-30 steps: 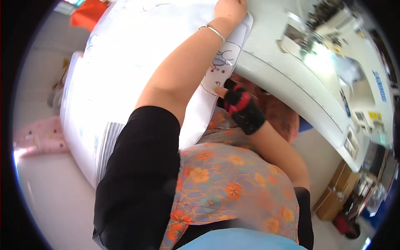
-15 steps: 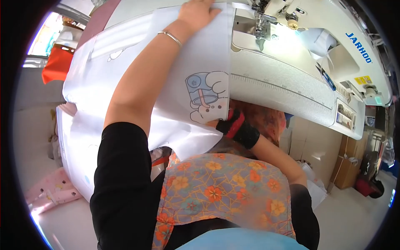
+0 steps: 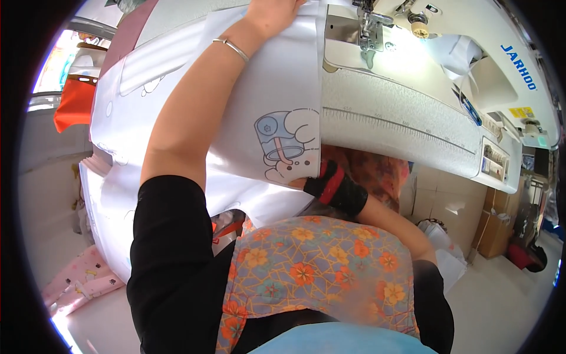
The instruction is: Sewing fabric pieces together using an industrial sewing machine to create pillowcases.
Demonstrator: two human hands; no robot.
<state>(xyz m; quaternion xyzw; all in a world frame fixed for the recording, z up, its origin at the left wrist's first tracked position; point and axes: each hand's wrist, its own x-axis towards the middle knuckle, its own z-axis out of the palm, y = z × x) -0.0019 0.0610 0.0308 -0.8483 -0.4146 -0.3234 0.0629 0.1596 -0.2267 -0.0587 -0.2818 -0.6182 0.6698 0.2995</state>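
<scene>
Head view: the cloth (image 3: 283, 82) covers the bench (image 3: 383, 130) left of the presser foot (image 3: 370, 36) and droops over the near edge toward the apron (image 3: 318, 259). The left hand (image 3: 272, 16) lies palm down on it; its fingertips are cut off, so I cannot tell whether they grip. The gloved right hand (image 3: 331, 187) pinches the cloth's near right corner, thumb on top, fingers hidden beneath.

The overhanging weight could drag the cloth nearward and skew its right edge if either hand eased. A wide sweep right might snag the snips (image 3: 469, 111) by the bench's right end. Bare bench lies between cloth and snips.
</scene>
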